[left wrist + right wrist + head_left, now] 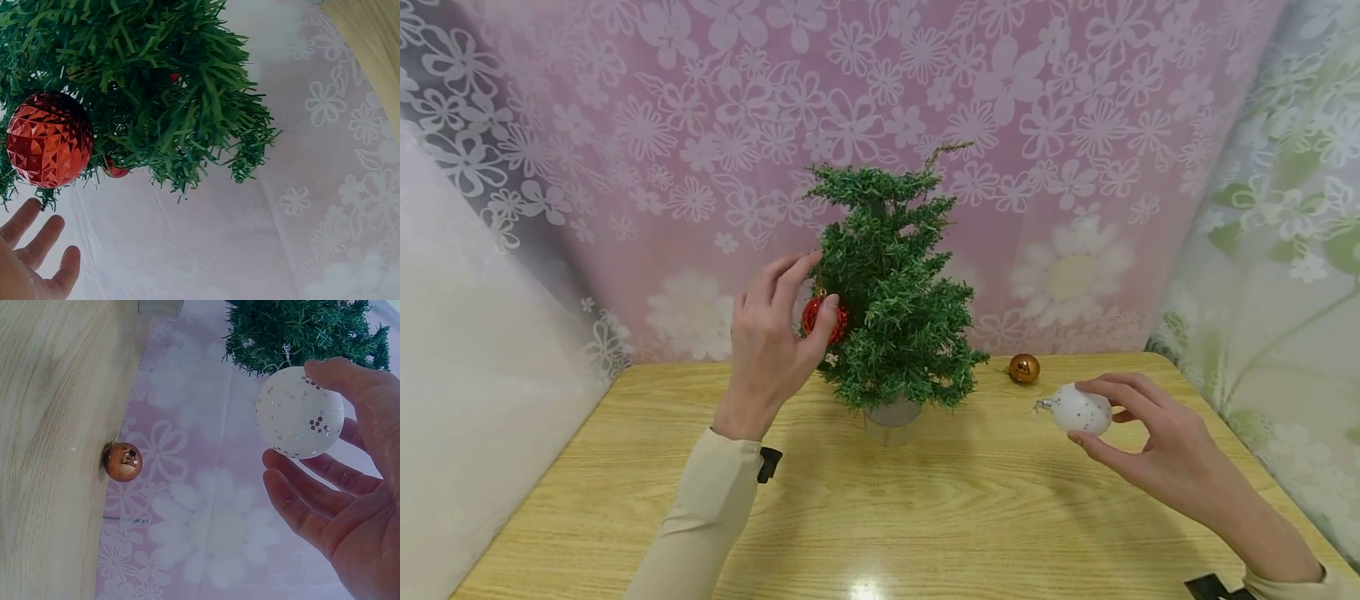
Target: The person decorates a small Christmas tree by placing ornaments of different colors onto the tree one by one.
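A small green artificial tree [887,283] stands upright in a pale pot [893,421]. On its left side hangs a faceted red ball [824,320] [50,140]. My left hand [775,333] is beside that ball, thumb in front of it in the head view; in the left wrist view the fingers [42,245] are loosely spread and apart from it. My right hand [1180,454] [350,481] holds a white ball with silvery dots [1080,410] [300,412] between thumb and fingers, right of the tree, its metal cap and loop pointing left.
An orange-copper ball [1024,368] [123,462] lies on the wooden table [880,517] near its back edge, right of the tree. Another red ornament [115,167] shows among the branches. Pink flowered cloth [700,167] hangs behind, with pale flowered cloth [1292,275] at the right.
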`<act>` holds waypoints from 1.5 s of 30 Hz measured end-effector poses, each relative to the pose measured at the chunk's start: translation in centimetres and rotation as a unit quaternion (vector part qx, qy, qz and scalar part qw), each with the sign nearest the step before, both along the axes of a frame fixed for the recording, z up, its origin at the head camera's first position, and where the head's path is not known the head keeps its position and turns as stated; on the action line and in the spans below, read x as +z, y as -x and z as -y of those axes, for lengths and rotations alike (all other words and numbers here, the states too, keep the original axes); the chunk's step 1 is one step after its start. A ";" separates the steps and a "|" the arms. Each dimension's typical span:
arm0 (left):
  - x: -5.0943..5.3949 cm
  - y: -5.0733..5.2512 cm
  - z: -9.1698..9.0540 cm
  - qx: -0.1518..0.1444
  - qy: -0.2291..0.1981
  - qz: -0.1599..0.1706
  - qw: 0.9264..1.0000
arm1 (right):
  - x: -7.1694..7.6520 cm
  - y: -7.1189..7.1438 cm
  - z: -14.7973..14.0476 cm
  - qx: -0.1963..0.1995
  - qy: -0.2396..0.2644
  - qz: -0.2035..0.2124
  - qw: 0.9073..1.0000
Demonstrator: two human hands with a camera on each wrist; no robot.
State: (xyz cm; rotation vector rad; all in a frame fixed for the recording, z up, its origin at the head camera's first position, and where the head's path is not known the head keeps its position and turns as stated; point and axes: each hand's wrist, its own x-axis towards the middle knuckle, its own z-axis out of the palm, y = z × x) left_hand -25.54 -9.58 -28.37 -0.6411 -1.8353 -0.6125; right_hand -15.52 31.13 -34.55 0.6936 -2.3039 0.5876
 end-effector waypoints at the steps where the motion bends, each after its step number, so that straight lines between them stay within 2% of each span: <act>1: -0.1 0.0 0.0 0.003 0.004 0.001 1.000 | 0.0 0.0 0.0 0.000 0.000 0.000 1.000; 10: -0.5 -0.2 0.1 0.024 0.028 0.014 0.999 | 0.2 -0.1 0.2 0.001 0.002 0.001 1.000; 20: -0.7 -0.8 0.0 0.039 0.045 0.051 0.997 | 0.1 -0.2 0.2 0.005 0.002 0.004 1.000; 25: -0.9 -0.9 0.0 0.049 0.057 0.056 0.996 | 0.1 -0.2 0.2 0.007 0.002 0.005 1.000; 32: -1.0 -1.0 0.0 0.047 0.056 0.057 0.996 | 0.3 -0.3 0.4 0.009 0.005 0.006 1.000; 40: -1.1 -1.0 0.0 0.041 0.051 0.062 0.996 | 0.9 -0.6 1.0 0.037 0.011 -0.006 0.999; 45: -1.0 -0.9 0.0 0.040 0.046 0.062 0.996 | 1.5 -0.9 1.5 0.041 0.010 -0.012 0.999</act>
